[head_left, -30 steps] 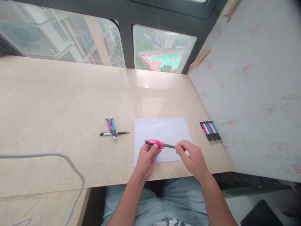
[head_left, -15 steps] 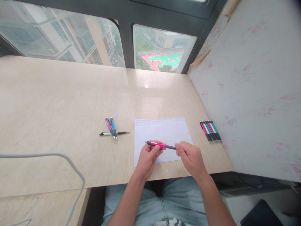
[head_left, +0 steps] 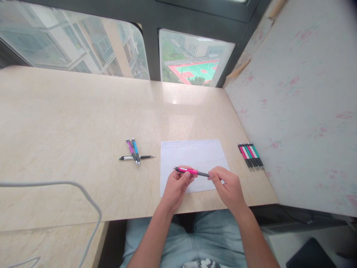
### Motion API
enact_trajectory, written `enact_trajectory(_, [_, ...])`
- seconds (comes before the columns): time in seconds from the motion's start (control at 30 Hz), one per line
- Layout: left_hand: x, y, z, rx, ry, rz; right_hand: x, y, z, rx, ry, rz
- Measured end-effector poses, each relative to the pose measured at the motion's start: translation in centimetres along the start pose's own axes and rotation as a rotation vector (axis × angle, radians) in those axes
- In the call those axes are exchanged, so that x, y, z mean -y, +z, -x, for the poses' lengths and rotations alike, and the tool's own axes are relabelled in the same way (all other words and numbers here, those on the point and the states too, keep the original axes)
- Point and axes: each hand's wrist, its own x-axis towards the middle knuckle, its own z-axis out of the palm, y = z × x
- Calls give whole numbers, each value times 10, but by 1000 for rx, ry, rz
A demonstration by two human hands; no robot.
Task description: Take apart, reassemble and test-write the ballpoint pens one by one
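A pink pen (head_left: pixel 192 171) with a dark grip lies level between my two hands, above the sheet of paper (head_left: pixel 192 154). My left hand (head_left: pixel 178 185) is closed around the pink barrel, its thumb on top and the clip end pointing left. With thumb and fingers, my right hand (head_left: pixel 227 186) pinches the dark front end, and the pen's tip is hidden there. Rows of small writing run along the top of the paper.
Left of the paper, a purple pen (head_left: pixel 131 150) and a blue pen (head_left: pixel 135 150) lie across a white and black pen (head_left: pixel 147 156). A row of several pens (head_left: pixel 250 156) rests by the right wall. A grey cable (head_left: pixel 92 203) loops at the left front.
My right fingers have shifted slightly at the pen's front end, and its tip no longer shows past them. The pen and my left hand look nearly still.
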Motion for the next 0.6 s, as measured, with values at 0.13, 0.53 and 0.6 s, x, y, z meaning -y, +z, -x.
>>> enact_trajectory(0.13, [0,-1,-1,-18,10,6,1,1,0,-61,-9,-15])
enact_trajectory(0.53, [2,-2,-2,-3,-16,17,-5,1,1,54,40,63])
enact_trajectory(0.6, [1,-2,-2,-12,-15,33,-5,1,1,52,29,38])
